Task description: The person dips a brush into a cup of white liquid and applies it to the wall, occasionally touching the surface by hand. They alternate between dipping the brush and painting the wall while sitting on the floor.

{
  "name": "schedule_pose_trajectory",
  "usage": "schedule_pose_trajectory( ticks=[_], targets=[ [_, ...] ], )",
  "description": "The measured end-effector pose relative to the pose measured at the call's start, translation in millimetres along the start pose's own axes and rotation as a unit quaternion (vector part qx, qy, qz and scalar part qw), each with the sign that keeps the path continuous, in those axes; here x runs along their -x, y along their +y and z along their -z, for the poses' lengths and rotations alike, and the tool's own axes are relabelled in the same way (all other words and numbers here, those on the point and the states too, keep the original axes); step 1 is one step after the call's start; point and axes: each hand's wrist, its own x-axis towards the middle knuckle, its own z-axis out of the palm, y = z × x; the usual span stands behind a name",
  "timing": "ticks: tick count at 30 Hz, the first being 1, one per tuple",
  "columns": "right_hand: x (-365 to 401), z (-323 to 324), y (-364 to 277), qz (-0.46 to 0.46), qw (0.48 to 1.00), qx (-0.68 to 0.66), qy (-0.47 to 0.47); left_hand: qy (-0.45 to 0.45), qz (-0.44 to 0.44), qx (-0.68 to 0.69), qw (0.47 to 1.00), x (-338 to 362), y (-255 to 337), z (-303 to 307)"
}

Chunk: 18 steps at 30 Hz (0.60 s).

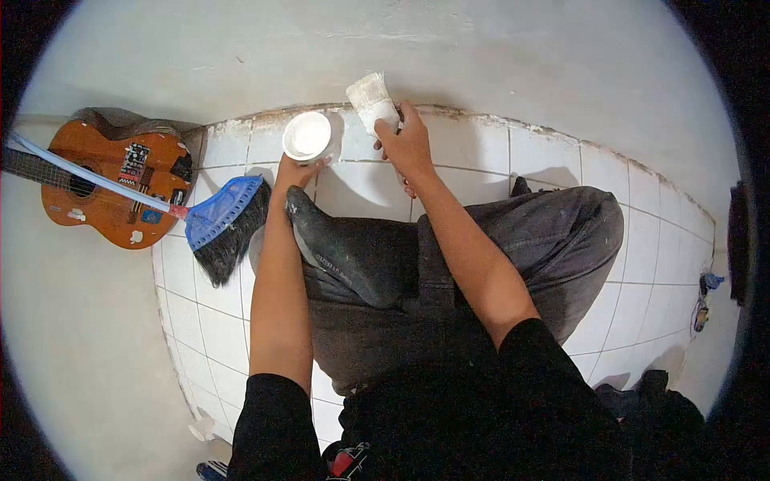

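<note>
My left hand (297, 171) is closed round the lower part of a small white cup (307, 136), which has white paint inside. In my right hand (407, 146) is a paintbrush (373, 100), gripped by its handle end, its wide bristles crusted with white and pointing up at the wall. The brush is to the right of the cup, apart from it. Much of the brush's handle is hidden by my fingers. Ahead of both hands rises the pale wall (513, 56), with a rough, stained line where it meets the floor.
White tiles (473, 132) cover the floor around my crossed legs. On the left a guitar (120, 188) with stickers leans by the wall, and a blue broom (228, 220) with black bristles lies across it. Dark cloth (654, 409) sits at the lower right.
</note>
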Motion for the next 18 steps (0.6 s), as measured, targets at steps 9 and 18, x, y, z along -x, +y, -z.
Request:
schedule_pose_trajectory(
  ticks=[9, 18],
  targets=[
    [-2.8, 0.9, 5.8, 0.002, 1.000, 0.006, -0.005, 0.074, -0.063, -0.069, 0.993, -0.6, 18.1, -4.2],
    [-1.2, -0.5, 2.8, 0.012, 1.000, 0.009, 0.003, 0.030, -0.043, -0.036, 0.998, 1.8, 7.3, -3.1]
  ],
)
